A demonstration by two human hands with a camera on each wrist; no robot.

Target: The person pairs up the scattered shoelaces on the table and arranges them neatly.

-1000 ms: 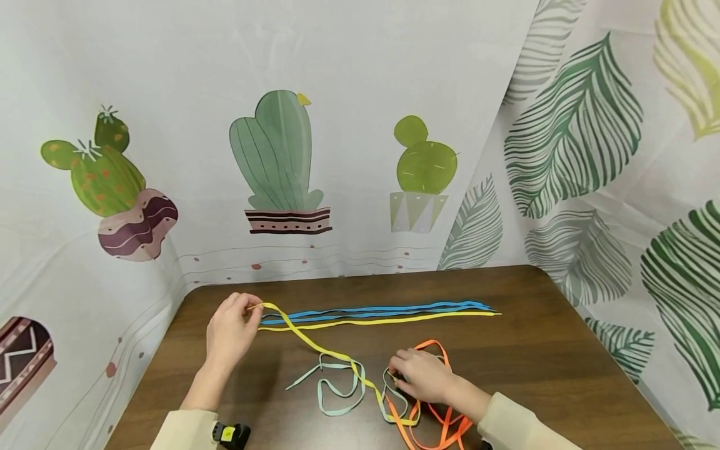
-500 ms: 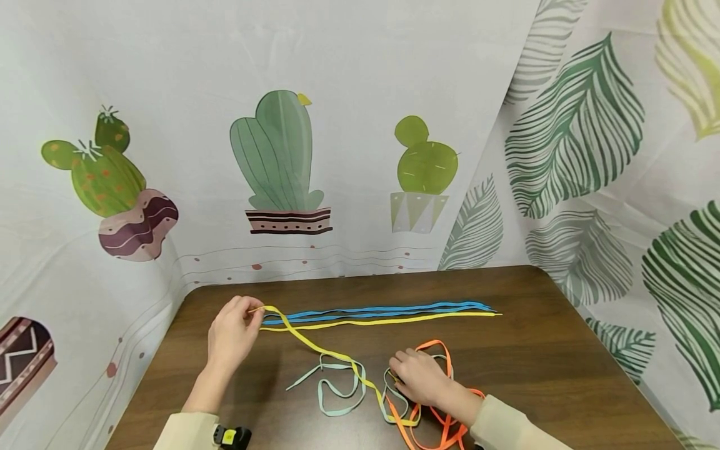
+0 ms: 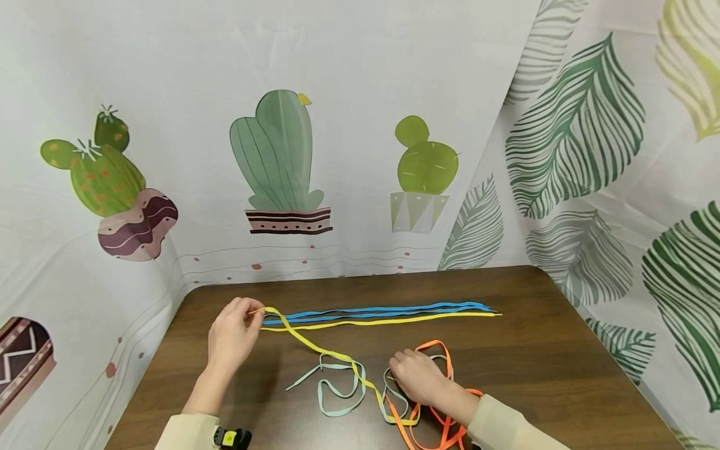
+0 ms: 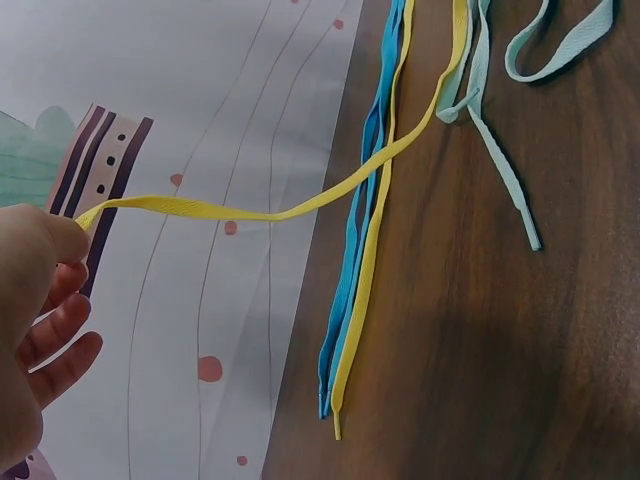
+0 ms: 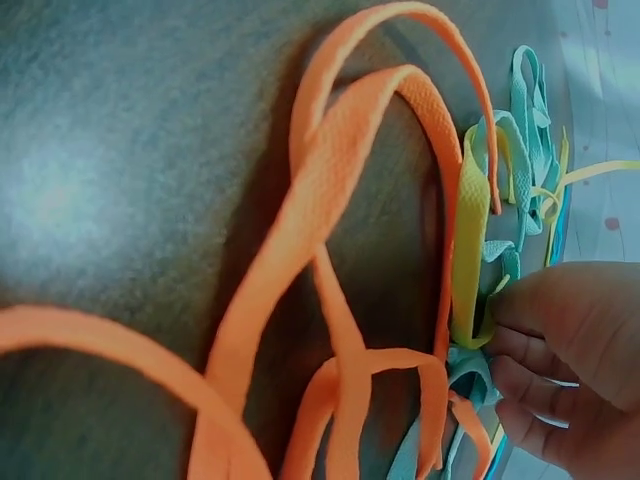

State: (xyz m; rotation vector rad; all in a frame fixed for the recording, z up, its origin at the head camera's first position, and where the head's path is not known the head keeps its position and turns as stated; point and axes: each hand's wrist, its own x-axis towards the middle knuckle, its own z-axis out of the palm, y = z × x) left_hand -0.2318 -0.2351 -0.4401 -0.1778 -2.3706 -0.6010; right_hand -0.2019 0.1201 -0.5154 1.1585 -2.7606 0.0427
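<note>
My left hand (image 3: 233,334) pinches one end of a yellow shoelace (image 3: 315,345) between thumb and fingertips, above the table's far left. That lace slants down across the table toward my right hand (image 3: 419,375). In the right wrist view, the thumb and fingers of this hand pinch the yellow lace (image 5: 468,260) near its other end. A tangled orange shoelace (image 3: 447,431) lies under and beside the right hand. Pale green laces (image 3: 337,412) lie loosely looped in the middle, crossed by the yellow one, some passing near the right fingers.
Blue shoelaces (image 3: 382,309) and another yellow shoelace (image 3: 416,319) lie straight side by side along the back of the brown table (image 3: 534,350). A printed cloth (image 3: 354,156) hangs close behind the table's far edge.
My left hand has shifted very slightly right and down, still holding the yellow lace end. The right forearm has moved slightly left; the laces look almost the same.
</note>
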